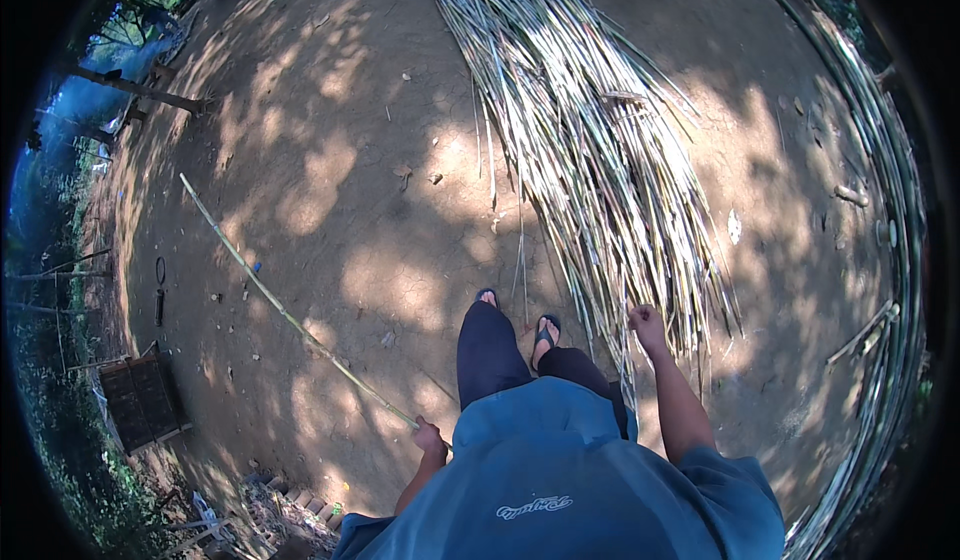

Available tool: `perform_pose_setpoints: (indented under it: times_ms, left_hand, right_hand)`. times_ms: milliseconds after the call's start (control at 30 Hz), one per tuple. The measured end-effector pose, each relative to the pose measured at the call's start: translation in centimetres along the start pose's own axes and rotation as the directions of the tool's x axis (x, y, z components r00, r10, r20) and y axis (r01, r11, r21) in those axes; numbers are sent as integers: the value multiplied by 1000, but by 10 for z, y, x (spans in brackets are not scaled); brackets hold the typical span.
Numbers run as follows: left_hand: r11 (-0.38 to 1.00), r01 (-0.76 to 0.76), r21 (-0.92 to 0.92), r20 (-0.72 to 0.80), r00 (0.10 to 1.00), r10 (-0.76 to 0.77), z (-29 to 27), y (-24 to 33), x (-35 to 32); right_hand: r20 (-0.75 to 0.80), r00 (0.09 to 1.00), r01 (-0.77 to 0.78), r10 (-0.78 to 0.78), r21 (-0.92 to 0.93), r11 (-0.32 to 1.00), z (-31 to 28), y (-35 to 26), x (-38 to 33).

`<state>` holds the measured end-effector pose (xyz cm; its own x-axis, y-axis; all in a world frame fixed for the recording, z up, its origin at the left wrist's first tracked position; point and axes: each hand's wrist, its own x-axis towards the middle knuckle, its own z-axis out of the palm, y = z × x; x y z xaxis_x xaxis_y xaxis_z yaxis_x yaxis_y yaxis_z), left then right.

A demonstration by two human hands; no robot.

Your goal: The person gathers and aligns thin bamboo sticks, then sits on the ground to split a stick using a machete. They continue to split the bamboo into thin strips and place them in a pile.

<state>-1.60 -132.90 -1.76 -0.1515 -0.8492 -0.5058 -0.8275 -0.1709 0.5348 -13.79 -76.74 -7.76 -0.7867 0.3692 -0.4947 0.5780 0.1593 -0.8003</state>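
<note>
My left hand [431,437] is wrapped round a long, thin bamboo pole [300,327]. The pole slants away over the ground to the far left, and its near end passes behind my hand toward my body. On the right, my right hand [647,324] is held over the near end of a large pile of long, split bamboo strips [600,150]. Its fingers are curled closed; whether a strip is between them cannot be made out. The strips lie mostly side by side, running from the far middle down to beside my feet, some loose at the edges.
I stand on bare earth [330,180] in patchy sunlight. More long poles [885,160] lie along the right edge. A dark framed panel [143,400] stands at the left, and a wooden post [140,89] leans at the far left. Bricks [305,500] lie at the near left.
</note>
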Motion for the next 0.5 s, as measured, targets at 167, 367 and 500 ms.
perform_pose_setpoints:
  times_ms: [167,367,500]
  left_hand:
    - [997,-8,-83,213,977,25,77,97,65]
    - [995,1,101,121,993,-13,156,191,155]
    - [999,-47,-5,169,984,47,189,231,214]
  right_hand:
    - [58,998,34,-38,63,997,86,-81,154]
    - [152,952,-273,265,38,961,223,13,360]
    - [156,948,-139,279,-585,799,283,63,494]
